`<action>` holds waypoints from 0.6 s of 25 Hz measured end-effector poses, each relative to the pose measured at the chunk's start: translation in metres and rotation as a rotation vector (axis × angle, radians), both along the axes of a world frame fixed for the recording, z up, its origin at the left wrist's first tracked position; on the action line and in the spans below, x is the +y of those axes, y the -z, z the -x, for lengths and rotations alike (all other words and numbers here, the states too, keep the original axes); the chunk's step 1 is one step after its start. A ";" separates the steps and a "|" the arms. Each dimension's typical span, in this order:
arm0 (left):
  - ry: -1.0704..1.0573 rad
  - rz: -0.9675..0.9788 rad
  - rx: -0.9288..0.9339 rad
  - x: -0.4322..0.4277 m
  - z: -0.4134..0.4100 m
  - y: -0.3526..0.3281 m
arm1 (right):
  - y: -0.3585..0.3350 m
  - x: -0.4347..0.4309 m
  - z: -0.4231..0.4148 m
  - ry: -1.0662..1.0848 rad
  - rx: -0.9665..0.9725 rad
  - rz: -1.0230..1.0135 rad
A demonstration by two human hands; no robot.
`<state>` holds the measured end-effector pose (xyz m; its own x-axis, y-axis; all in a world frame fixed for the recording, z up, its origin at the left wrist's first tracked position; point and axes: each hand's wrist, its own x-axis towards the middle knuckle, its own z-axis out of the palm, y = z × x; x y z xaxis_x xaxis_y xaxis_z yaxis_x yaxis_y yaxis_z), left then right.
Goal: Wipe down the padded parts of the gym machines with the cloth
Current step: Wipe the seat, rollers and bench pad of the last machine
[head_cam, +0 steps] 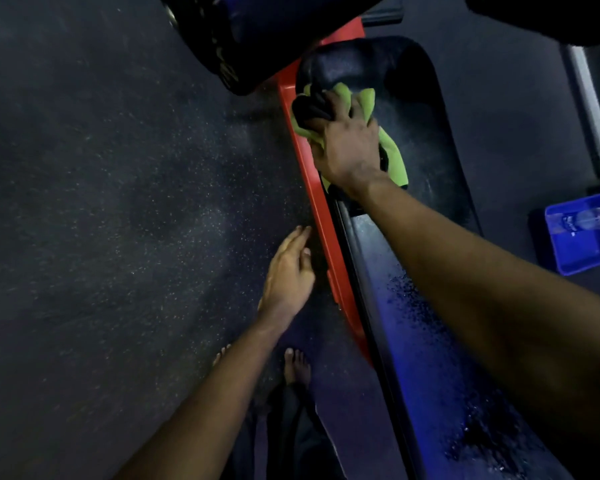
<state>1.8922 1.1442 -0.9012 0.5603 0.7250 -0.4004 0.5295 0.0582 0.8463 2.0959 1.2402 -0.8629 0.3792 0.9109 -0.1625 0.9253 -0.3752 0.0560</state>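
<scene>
1. Right hand (347,143) presses down w/ fingers curled into a green cloth (392,157), bunching it against the black bench pad (430,133) near the pad's far, rounded end, by its left edge.
2. Cloth is green w/ a black part wadded under the fingertips; it hangs slightly over the pad's left edge.
3. Pad's near half shows wet droplets.
4. Red frame (312,188) runs along the pad's left edge.
5. Left hand (288,275) is empty, fingers loosely spread, hovering just left of the frame over the dark speckled floor (101,202).
6. Bare feet (297,365) stand on floor below.
7. Blue tub (582,251) sits on floor right of bench, w/ a clear bottle (589,218) in it.
</scene>
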 end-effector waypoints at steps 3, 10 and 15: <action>-0.078 0.005 0.050 0.018 0.016 0.008 | -0.001 -0.034 0.013 -0.042 -0.017 -0.022; -0.077 -0.051 0.043 0.063 0.016 0.021 | -0.007 -0.117 0.029 -0.061 0.046 -0.011; -0.050 -0.067 0.061 0.069 0.019 0.027 | -0.004 -0.102 0.038 0.024 0.023 -0.039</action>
